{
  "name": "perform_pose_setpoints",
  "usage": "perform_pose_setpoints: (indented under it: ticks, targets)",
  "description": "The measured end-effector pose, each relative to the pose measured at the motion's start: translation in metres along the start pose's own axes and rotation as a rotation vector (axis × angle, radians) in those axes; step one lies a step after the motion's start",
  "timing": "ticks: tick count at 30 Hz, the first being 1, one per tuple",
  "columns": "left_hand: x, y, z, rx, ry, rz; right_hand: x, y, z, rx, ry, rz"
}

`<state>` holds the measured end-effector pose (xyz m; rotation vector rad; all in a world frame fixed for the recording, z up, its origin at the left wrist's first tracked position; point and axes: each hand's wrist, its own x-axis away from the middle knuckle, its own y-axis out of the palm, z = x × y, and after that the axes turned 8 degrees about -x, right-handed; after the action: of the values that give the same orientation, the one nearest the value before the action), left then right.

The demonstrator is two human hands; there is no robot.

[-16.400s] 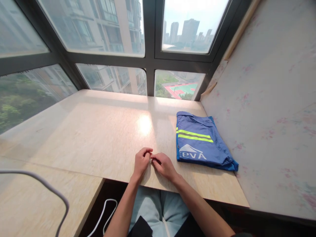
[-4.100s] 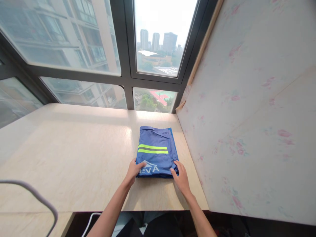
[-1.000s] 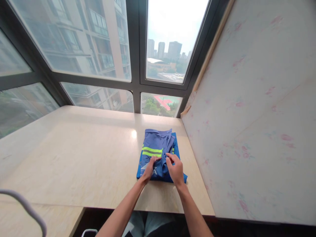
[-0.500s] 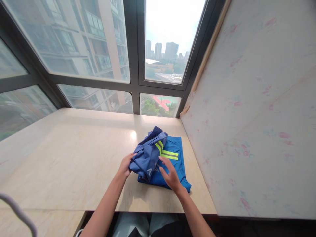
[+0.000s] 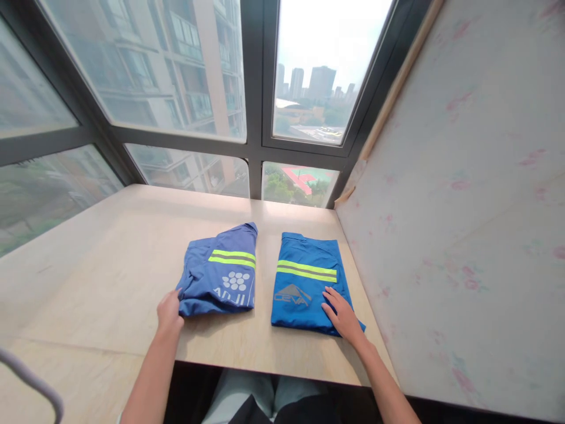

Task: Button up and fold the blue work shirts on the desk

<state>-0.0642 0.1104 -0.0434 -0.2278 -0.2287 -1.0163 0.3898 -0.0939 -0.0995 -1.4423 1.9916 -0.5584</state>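
A folded purple-blue work jacket (image 5: 200, 277) with a yellow-green reflective stripe and a white dotted logo reading "ANJI" lies on the left. My left hand (image 5: 169, 312) grips its lower left edge, fingers closed on the cloth. To the right lies a second folded work jacket (image 5: 309, 318), brighter blue, with a similar stripe and grey "CEVA" lettering. My right hand (image 5: 342, 315) rests on its lower right part, fingers stretched out and holding nothing. A narrow strip of tabletop separates the two garments.
The pale wood-look tabletop (image 5: 110, 277) reaches back to dark-framed windows (image 5: 255, 118). On the right stands a flower-patterned wall (image 5: 441, 247), close to the brighter jacket. A grey curved tube (image 5: 35, 380) shows at the lower left. My legs are below the front edge.
The purple-blue jacket has moved left off the brighter one and now lies flatter, its logo showing. My left hand moved left with it; my right hand moved right over the brighter jacket.
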Motion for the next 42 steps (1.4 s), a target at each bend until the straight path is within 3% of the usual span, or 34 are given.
perform_pose_setpoints:
  ticks: [3, 6, 9, 12, 13, 18, 21, 24, 27, 35, 42]
  targets:
    - [0.001, -0.006, 0.004, -0.02, -0.046, 0.011, -0.01, -0.01, 0.012, 0.013, 0.039, -0.002]
    - [0.012, -0.001, 0.019, -0.067, 0.027, -0.122, -0.019, -0.009, 0.011, 0.054, 0.1, 0.028]
    - [0.038, 0.012, 0.039, -0.221, 0.277, -0.234, -0.025, 0.007, -0.015, 0.011, 0.131, 0.079]
    - [0.08, 0.03, 0.054, -0.465, 0.546, -0.286, -0.029, 0.033, -0.065, -0.225, 0.101, 0.035]
    - [0.096, 0.036, 0.057, -0.498, 0.603, -0.349, -0.03, 0.042, -0.085, -0.333, 0.097, -0.009]
    - [0.162, 0.063, 0.052, -0.573, 0.793, -0.896, -0.043, 0.067, -0.165, -0.819, 0.098, -0.218]
    - [0.179, 0.064, 0.044, -0.605, 0.863, -1.117, -0.053, 0.065, -0.181, -0.796, 0.164, -0.16]
    - [0.182, 0.054, 0.038, -0.604, 0.807, -1.184, -0.054, 0.057, -0.177, -0.742, 0.257, -0.18]
    - [0.179, 0.038, 0.027, -0.587, 0.69, -1.192, -0.045, 0.05, -0.169, -0.772, 0.335, -0.217]
    - [0.172, 0.005, -0.04, -0.718, 0.647, -0.838, -0.035, 0.049, -0.168, -1.108, 0.585, -0.009]
    - [0.163, -0.002, -0.077, -1.067, 0.858, -0.735, -0.043, 0.037, -0.184, -1.149, 0.451, 0.132]
